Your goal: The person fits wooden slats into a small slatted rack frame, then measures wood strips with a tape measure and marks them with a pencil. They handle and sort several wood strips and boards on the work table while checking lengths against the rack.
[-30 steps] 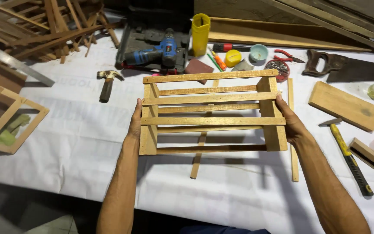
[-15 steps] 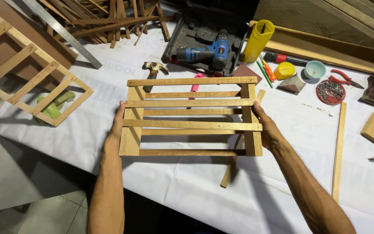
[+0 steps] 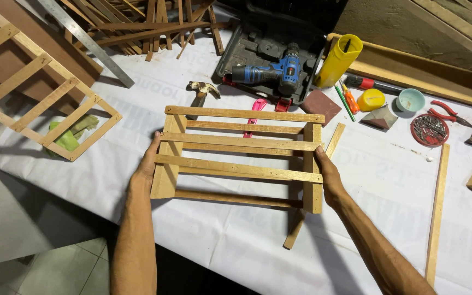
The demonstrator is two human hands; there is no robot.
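Note:
A small wooden slatted rack (image 3: 240, 156), made of thin horizontal strips nailed to two upright end boards, is held above the white-covered table (image 3: 389, 180). My left hand (image 3: 147, 164) grips its left end board and my right hand (image 3: 329, 176) grips its right end board. A loose wooden strip (image 3: 312, 191) lies on the table under the rack, partly hidden by it.
A blue cordless drill (image 3: 271, 72) rests in its dark case, with a hammer (image 3: 200, 92), a yellow bottle (image 3: 338, 60), a red dish of nails (image 3: 429, 130) and pliers (image 3: 448, 111) behind the rack. A larger slatted frame (image 3: 39, 98) lies at left, a long strip (image 3: 437, 207) at right.
The view has shifted leftward while both hands keep hold of the rack; the rack now sits nearer the table's front left, and the tools appear further right.

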